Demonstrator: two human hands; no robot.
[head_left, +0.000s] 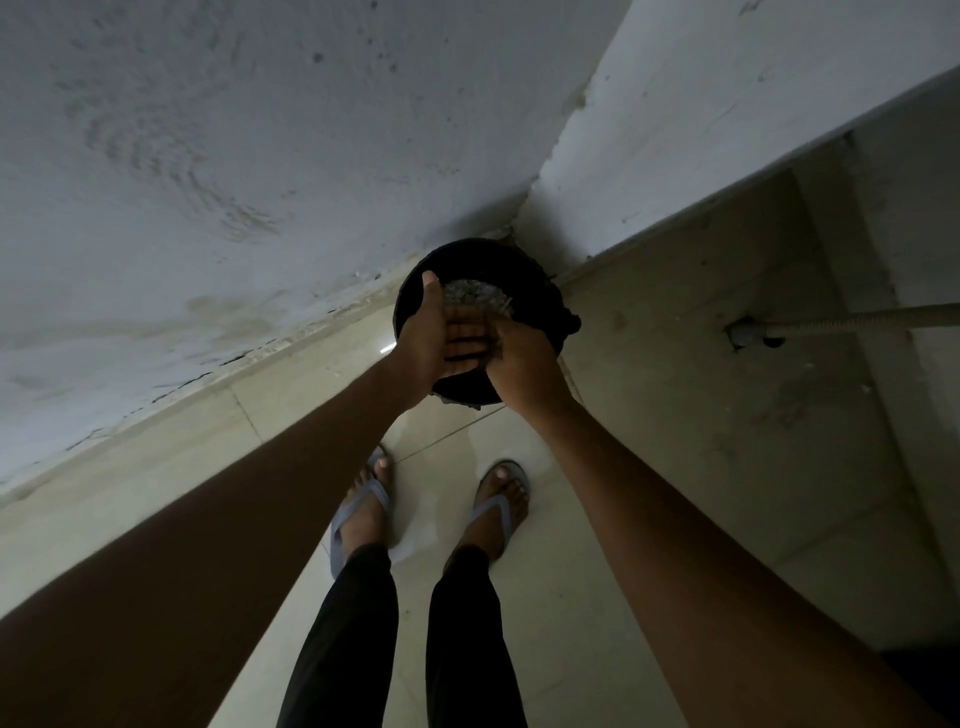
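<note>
Item under the hands: a black bucket (537, 291), standing on the tiled floor (561, 597) in the corner where two walls meet, directly ahead of the person's feet. A grey, grainy material (478, 297) lies inside it; what it is cannot be determined in this light.

Both hands are held together above the bucket's near half. The left hand (421, 338) is opened out, with the thumb straight and pointing away over the rim and the fingers (463, 344) laid across toward the other hand. The right hand (519, 358) shows its back, and its fingers curl down against the left fingers. Whether it grips anything cannot be told. Both forearms are bare.

Below the hands the feet are set apart in grey sandals, one on the left foot (358, 512) and one on the right foot (501, 501), under black trousers (353, 623).

The left wall (208, 156) is rough and stained, with cracking along its base. The right wall carries a pale tiled lower band (675, 364). A short pipe stub (748, 332) is set into that band, and a ribbed hose (862, 315) runs from it to the right edge.
</note>
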